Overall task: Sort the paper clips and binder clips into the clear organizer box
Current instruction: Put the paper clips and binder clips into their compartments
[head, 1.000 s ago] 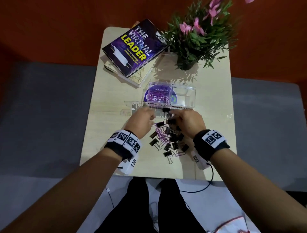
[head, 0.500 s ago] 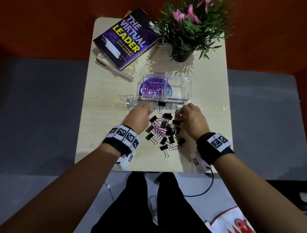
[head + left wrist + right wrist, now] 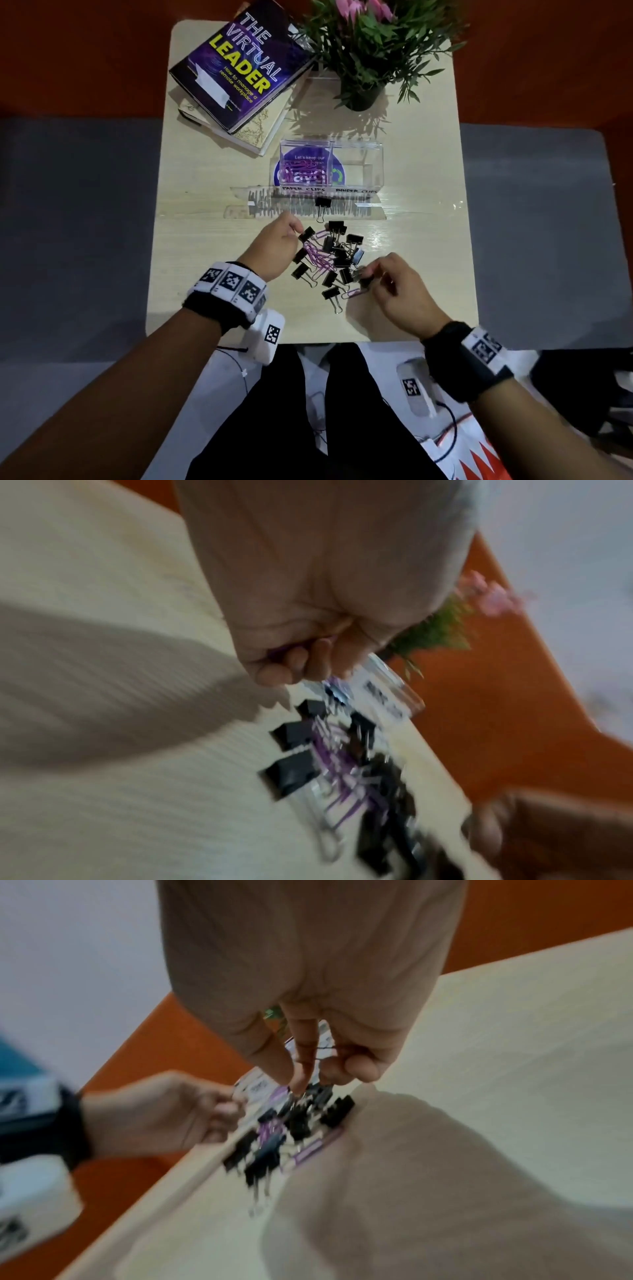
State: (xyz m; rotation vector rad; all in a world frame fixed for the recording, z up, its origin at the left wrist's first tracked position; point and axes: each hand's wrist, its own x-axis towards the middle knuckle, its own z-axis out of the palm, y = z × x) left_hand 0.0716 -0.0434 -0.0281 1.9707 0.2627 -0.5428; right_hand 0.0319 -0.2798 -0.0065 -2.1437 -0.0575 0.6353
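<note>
The clear organizer box (image 3: 356, 161) stands mid-table, with purple paper clips (image 3: 301, 173) in its left compartment and a bare right one. In front of it lies a mixed pile of black binder clips (image 3: 337, 255) and purple paper clips (image 3: 317, 255). My left hand (image 3: 297, 230) sits at the pile's far left corner, fingers curled round purple paper clips (image 3: 279, 651). At the pile's near right edge, my right hand (image 3: 368, 274) pinches a black binder clip (image 3: 358, 274) by its wire handles (image 3: 325, 1050). Both wrist views are blurred.
The box's clear lid (image 3: 274, 205) lies flat before the box, with one binder clip (image 3: 322, 205) on it. A stack of books (image 3: 239, 65) and a potted plant (image 3: 363, 54) occupy the far end of the light wooden table (image 3: 205, 246).
My right hand has drawn back from the far side of the pile to its near right edge and taken a binder clip. The left hand has pulled slightly back from the lid.
</note>
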